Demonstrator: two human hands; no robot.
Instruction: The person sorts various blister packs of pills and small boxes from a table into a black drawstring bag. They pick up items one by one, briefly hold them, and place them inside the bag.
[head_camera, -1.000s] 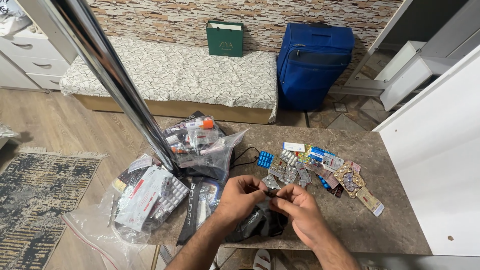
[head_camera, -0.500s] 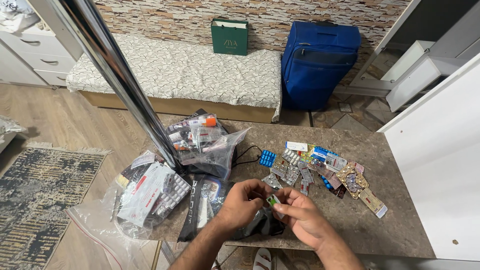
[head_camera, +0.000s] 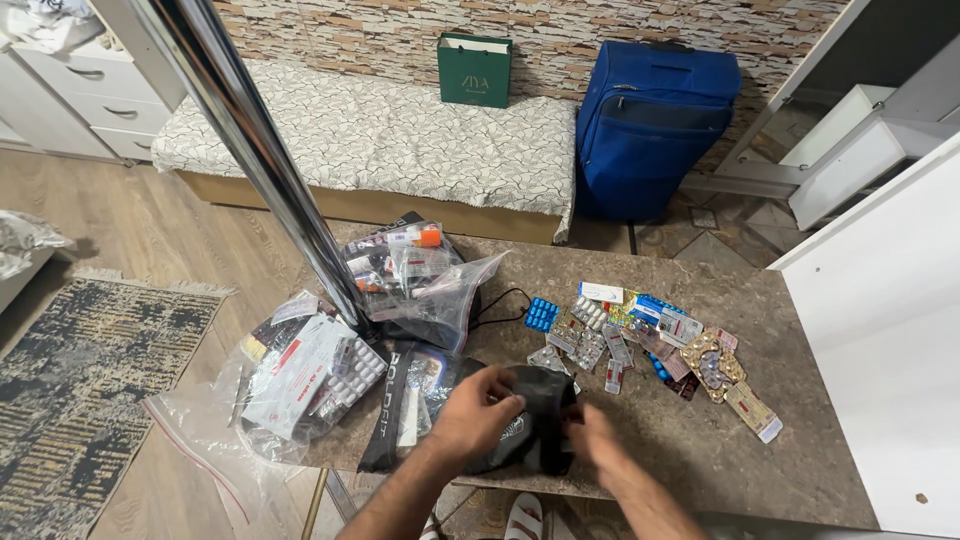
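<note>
My left hand (head_camera: 472, 408) pinches the upper edge of a black pouch (head_camera: 540, 405) that lies at the near edge of the brown stone table (head_camera: 720, 450). Blurred by motion, my right hand (head_camera: 603, 448) sits at the pouch's right edge; I cannot tell what its fingers hold. Just beyond the pouch, a heap of blister packs and pill strips (head_camera: 640, 335) is spread over the table, with a blue blister pack (head_camera: 540, 314) at its left end.
Two clear zip bags of medicines (head_camera: 415, 275) (head_camera: 305, 375) and a black packet (head_camera: 408, 400) lie left of the pouch. A chrome pole (head_camera: 255, 165) rises at the table's left. Behind are a padded bench (head_camera: 380, 140), green gift bag (head_camera: 473, 70), blue suitcase (head_camera: 655, 120); a white cabinet (head_camera: 890, 330) stands right.
The small green-and-white strip held between both hands is out of sight. My left hand now grips the lifted pouch edge and my right hand has dropped lower to the pouch's right side.
</note>
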